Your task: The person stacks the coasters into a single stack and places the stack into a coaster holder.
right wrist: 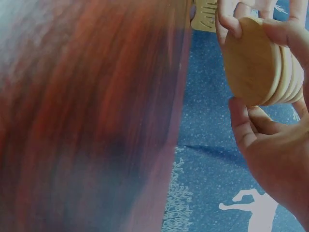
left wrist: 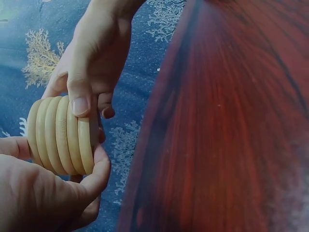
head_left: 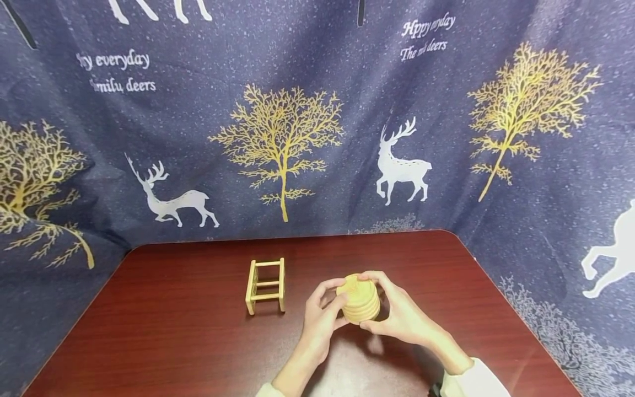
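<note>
A stack of several round, pale wooden coasters [head_left: 361, 310] is held between both hands, above the dark red table. My left hand [head_left: 316, 318] grips its left side, thumb near the top face and other fingers at the edge. From the right, my right hand [head_left: 403, 315] grips the rim with thumb and fingers. Seen side-on in the left wrist view, the coasters [left wrist: 62, 136] lie face to face, slightly uneven. The right wrist view shows a plain outer face of the stack [right wrist: 252, 65]. The top face in the head view appears patterned, too small to read.
Left of the hands, a small wooden rack [head_left: 268, 296] with crossbars stands on the table [head_left: 188, 331]. Part of that rack [right wrist: 204, 18] shows at the top of the right wrist view. A blue curtain [head_left: 307, 66] with deer and trees hangs behind the table.
</note>
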A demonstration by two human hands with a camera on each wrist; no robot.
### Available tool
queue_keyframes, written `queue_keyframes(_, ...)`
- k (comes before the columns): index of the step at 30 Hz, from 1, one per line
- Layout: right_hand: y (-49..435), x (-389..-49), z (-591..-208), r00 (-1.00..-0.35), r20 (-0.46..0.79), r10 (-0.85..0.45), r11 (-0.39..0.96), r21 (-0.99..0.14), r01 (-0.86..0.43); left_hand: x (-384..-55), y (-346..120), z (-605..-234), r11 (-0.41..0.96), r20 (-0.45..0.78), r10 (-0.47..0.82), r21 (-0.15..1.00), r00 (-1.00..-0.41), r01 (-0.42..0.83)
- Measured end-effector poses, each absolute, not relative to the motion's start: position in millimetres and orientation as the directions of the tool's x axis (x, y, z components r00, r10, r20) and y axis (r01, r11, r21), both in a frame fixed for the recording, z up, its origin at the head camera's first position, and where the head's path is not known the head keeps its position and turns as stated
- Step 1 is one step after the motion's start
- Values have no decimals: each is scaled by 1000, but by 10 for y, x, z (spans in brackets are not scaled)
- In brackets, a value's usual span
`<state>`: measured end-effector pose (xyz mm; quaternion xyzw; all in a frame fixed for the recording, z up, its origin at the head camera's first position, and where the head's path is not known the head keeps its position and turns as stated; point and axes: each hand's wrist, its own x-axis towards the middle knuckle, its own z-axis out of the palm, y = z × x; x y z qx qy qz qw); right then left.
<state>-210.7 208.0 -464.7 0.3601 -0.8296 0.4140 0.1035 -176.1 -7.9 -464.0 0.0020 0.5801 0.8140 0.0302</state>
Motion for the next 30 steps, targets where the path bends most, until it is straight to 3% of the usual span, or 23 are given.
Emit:
queue_keyframes(17,2010,-2077,-4649,-683,564,-464,291,-631,-719,-1784,-106,-4649,-502,-54,66,861,-996,-80)
queue_keyframes(30,1939,-2019,-4624,-700,603,-383,304,-633,-712,-1800,-111,-4622,-685,-134,153,699,-979,-203)
